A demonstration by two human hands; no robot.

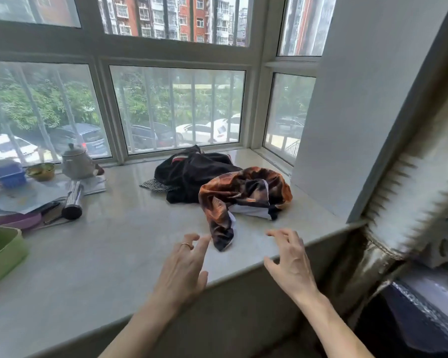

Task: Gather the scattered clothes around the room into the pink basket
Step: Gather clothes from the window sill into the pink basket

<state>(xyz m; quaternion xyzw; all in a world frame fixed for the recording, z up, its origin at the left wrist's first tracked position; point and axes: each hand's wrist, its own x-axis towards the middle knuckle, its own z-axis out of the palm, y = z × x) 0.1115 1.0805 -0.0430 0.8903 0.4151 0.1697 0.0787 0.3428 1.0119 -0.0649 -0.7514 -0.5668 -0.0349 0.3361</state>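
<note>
An orange-and-black patterned garment [243,192] lies crumpled on the marble window ledge [119,241], one end trailing toward me. Behind it sits a black garment [192,174] with a striped piece under its left edge. My left hand [184,267] hovers over the ledge just left of the trailing end, fingers spread, a ring on one finger. My right hand [290,259] hovers to the right of that end, fingers loosely bent. Neither hand touches the cloth. The pink basket is not in view.
At the ledge's left stand a metal teapot [75,161], a bowl [40,171], a blue box [9,174], papers, a dark metal cylinder [73,200] and a green container [0,251]. A grey wall [360,112] and a ribbed duct [409,197] close the right side.
</note>
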